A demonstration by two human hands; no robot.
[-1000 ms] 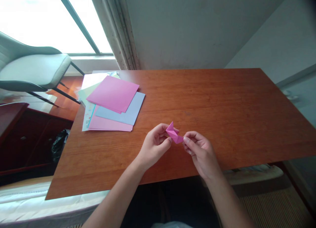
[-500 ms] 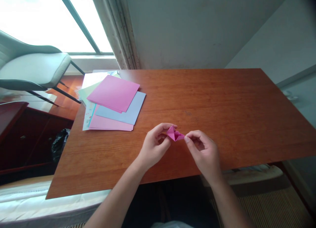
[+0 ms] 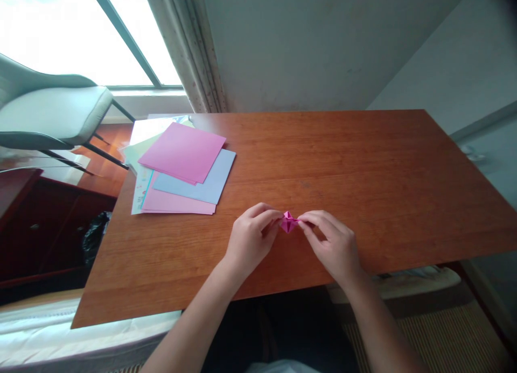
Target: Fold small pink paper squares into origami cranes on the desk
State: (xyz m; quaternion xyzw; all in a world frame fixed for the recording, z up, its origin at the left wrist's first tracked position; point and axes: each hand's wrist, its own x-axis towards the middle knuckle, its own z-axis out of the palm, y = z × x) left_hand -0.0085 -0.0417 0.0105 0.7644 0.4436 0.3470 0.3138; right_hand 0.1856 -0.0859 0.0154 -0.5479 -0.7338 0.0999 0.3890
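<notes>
1 folded pink paper [image 3: 288, 223] sits between left hand [image 3: 251, 236] and right hand [image 3: 336, 247], both pinching it.

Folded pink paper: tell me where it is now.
In the head view, the folded pink paper is just below and right of centre, held between the left hand and right hand, over the wooden table.

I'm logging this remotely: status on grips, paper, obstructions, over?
Left grip and right grip pinching opposite sides. Folded pink paper held between them. Nothing seen blocking; paper stack lies off left, apart from both.
</notes>
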